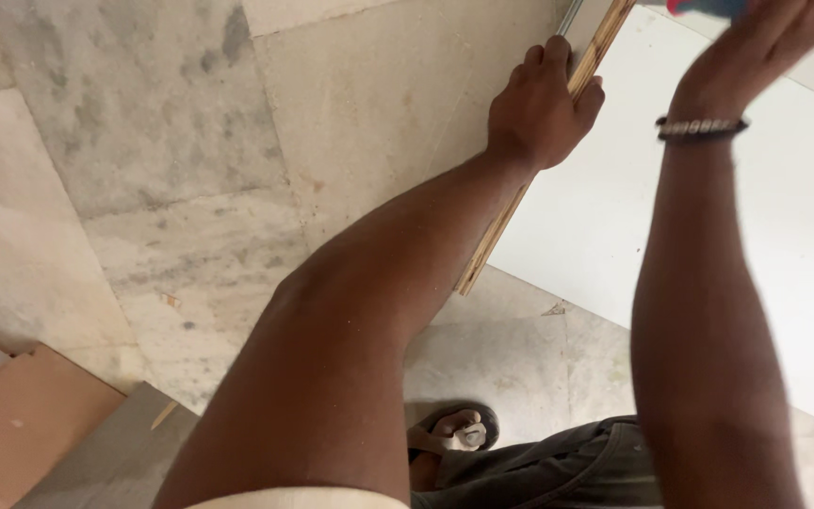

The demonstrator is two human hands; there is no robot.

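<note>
This looks like a carpentry job inside a building being fitted out. A white laminated board (708, 207) with a raw plywood edge lies on a dusty marble floor (143, 188). Well left of the board lie brown board offcuts (21, 424), with chips scattered between.

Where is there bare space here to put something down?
The marble floor left of the white board is bare, up to the brown boards at the lower left. Crowded: the board's edge, gripped by the left hand, with the right hand above.
</note>
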